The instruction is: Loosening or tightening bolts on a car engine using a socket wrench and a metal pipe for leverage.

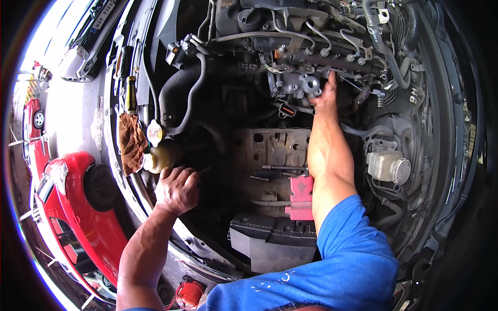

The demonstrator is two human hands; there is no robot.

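From where I stand, the person in the blue shirt (pixel 306 277) is leaning over an open engine bay, both arms reaching in. The right hand (pixel 325 96) is deep among the engine parts, right up against the grey metal part (pixel 291 85) with the round opening. One finger points up past its right end; the others are mostly hidden, so I can't tell whether they grip it or just press on it. That metal part sits at the front of the engine, just below a row of thin pipes.

The left hand (pixel 177 189) is at the front edge of the bay, fingers curled under and knuckles up, just beside a yellowish tank (pixel 157 160). I can't tell if anything is inside that curl. A crumpled brown cloth (pixel 133 141) lies on the front frame near the tank, with a yellow-handled screwdriver (pixel 130 95) just above it.

Between the arms there's a bare metal tray (pixel 277 142) with a couple of slim tools (pixel 282 168) lying on it, near a pinkish-red box (pixel 300 199). A black box (pixel 272 239) sits closer to the person. Off to the left, outside the bay, stands a red car (pixel 85 192).
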